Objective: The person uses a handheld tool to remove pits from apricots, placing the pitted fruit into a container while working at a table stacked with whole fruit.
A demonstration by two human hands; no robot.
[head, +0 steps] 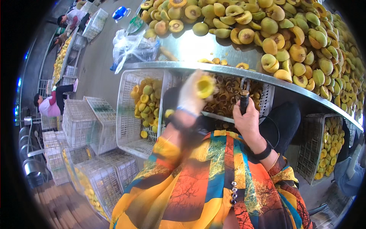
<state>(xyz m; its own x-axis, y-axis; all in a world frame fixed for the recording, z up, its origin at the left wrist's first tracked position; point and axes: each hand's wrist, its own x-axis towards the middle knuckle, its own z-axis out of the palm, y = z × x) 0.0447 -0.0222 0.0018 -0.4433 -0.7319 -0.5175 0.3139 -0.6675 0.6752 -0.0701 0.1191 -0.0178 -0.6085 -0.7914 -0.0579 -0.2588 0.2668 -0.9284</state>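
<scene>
My left hand, in a pale glove and blurred by motion, holds a hollowed yellow peach half below the rim of the metal table. My bare right hand grips the dark handle of a pitting tool with a curved metal loop at its upper end. Beneath both hands is a white plastic crate holding brown pits and scraps. On the metal table lies a large heap of halved peaches, many with pits showing.
Left of my legs stands a crate of peach halves. Stacked crates stand farther left. A plastic bag and a blue-capped bottle are near the table's left end. Another crate is at right. Other people work nearby.
</scene>
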